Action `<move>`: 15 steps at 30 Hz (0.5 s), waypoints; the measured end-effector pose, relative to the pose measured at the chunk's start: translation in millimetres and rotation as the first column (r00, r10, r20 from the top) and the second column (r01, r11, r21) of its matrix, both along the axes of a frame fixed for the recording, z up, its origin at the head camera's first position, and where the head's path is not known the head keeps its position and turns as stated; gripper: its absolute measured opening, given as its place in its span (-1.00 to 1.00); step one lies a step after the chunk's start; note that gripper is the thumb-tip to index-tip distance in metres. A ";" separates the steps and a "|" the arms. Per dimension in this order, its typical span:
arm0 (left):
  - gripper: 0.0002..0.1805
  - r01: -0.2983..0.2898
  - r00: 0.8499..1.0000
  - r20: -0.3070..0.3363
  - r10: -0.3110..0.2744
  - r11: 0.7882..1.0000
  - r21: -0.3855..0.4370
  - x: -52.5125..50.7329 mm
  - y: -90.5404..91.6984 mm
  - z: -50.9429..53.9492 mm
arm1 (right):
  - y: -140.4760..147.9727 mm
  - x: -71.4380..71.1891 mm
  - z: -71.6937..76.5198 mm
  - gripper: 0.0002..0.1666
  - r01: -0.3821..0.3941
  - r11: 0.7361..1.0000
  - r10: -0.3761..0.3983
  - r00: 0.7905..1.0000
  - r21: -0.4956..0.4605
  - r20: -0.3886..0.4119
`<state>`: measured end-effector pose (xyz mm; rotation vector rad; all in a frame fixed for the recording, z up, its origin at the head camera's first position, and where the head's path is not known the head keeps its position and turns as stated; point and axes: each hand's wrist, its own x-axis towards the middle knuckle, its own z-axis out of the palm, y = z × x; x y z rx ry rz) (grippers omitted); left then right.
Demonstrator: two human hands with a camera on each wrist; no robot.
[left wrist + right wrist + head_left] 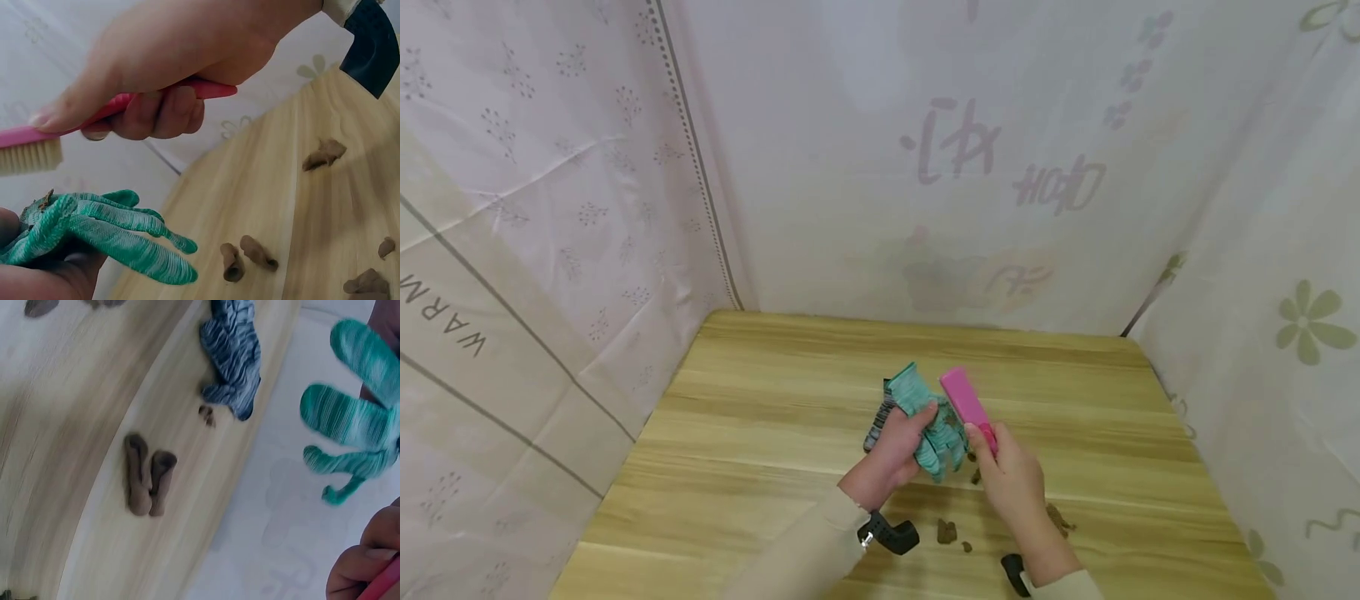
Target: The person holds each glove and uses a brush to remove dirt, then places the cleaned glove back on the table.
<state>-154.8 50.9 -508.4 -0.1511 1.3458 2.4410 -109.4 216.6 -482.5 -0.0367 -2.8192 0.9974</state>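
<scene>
A green knitted glove (pixel 942 450) is gripped in my left hand (pixel 898 446), with the thumb over it and its fingers hanging toward the right. A brown crumb (pixel 45 200) clings to the glove's fabric. My right hand (pixel 1017 479) holds a pink brush (pixel 965 400) by its handle, the fingers curled round it. In the left wrist view the pale bristles (pixel 28 159) face down above the glove, with a gap between. A dark grey striped knitted glove (pixel 234 353) lies on the table behind my left hand.
Brown clay-like lumps (pixel 947 532) are scattered over the wood-patterned table (pixel 760 467). Two rolled brown pieces (pixel 150 478) lie side by side near the grey glove. Printed cloth curtains (pixel 880 208) hang round the table. Each wrist wears a black strap-on device (pixel 889 533).
</scene>
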 end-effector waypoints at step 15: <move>-0.84 0.078 0.997 0.008 -0.078 0.991 -0.112 -18.3 -63.5 -36.1 | 21.2 -10.6 -14.7 -0.28 0.024 0.999 -0.020 0.981 -0.020 0.191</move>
